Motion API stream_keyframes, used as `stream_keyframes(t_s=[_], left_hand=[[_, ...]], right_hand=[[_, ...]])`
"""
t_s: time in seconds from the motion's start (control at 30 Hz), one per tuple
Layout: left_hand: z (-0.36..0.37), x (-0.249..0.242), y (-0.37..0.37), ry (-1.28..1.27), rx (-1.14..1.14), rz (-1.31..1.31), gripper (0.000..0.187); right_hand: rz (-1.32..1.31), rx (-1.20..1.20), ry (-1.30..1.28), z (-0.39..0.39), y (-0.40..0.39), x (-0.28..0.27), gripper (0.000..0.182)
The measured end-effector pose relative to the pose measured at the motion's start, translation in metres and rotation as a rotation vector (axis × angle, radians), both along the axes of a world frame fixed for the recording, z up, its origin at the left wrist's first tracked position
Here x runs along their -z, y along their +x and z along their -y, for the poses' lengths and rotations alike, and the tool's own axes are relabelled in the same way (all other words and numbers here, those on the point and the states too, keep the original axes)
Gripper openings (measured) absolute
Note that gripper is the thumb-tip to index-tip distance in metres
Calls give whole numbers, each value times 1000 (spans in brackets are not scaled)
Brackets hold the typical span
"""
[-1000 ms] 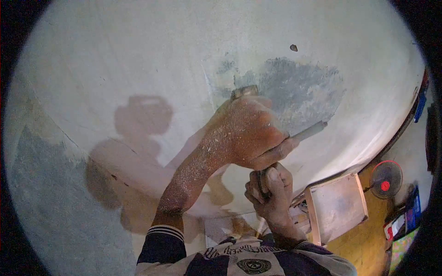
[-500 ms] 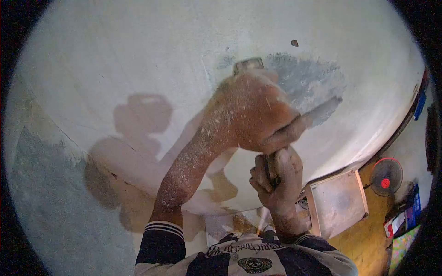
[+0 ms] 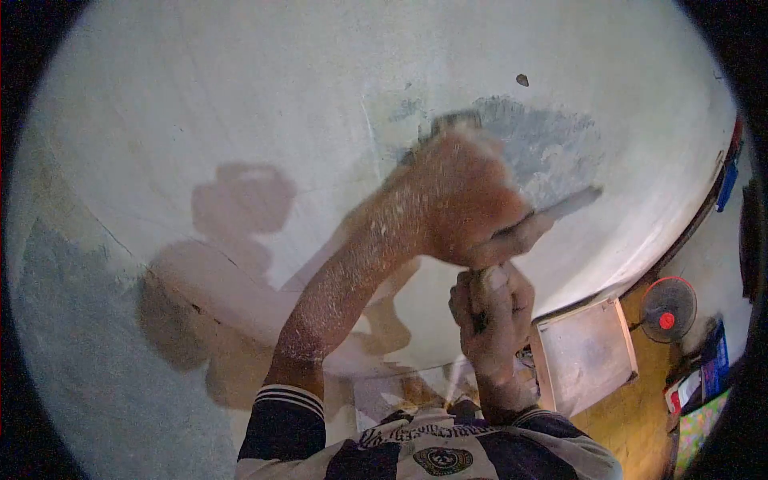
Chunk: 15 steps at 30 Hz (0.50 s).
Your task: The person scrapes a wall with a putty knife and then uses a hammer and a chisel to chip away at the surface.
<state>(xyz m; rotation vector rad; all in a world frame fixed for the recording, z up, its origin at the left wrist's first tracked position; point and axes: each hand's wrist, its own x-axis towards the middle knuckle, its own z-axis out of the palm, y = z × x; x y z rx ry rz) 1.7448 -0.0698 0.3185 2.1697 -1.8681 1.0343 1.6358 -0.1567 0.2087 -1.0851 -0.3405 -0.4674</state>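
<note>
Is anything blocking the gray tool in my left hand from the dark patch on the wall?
Nothing visible stands between the gray tool and the dark patch; your left hand hides part of the view.

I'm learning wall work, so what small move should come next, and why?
Probably ease the flat tool in the left hand across the grey patch: its exposed end appears near the patch, which contrasts with the paler wall around it.

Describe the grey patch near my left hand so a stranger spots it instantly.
Start with the big pale wall. Above and right of the left hand, find the blotchy grey patch. It is far smaller than the grey area at the lower left.
</note>
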Motion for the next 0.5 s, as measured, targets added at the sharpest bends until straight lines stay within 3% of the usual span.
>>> stream_keyframes(t_s=[0.07, 0.17, 0.3, 0.37, 0.5], left_hand=[[3, -16, -2, -15, 37, -61, 44], [6, 6, -10, -180, 123, 9, 43], [3, -11, -6, 6, 4, 11, 40], [4, -18, -6, -5, 13, -18, 39], [5, -2, -6, -58, 36, 73, 41]], right_hand=[[-11, -19, 1, 2, -7, -9, 36], [-11, -38, -71, 5, -13, -1, 35], [-60, -3, 6, 4, -7, -3, 41], [-27, -54, 50, 8, -3, -21, 41], [-52, -34, -19, 8, -13, -5, 40]])
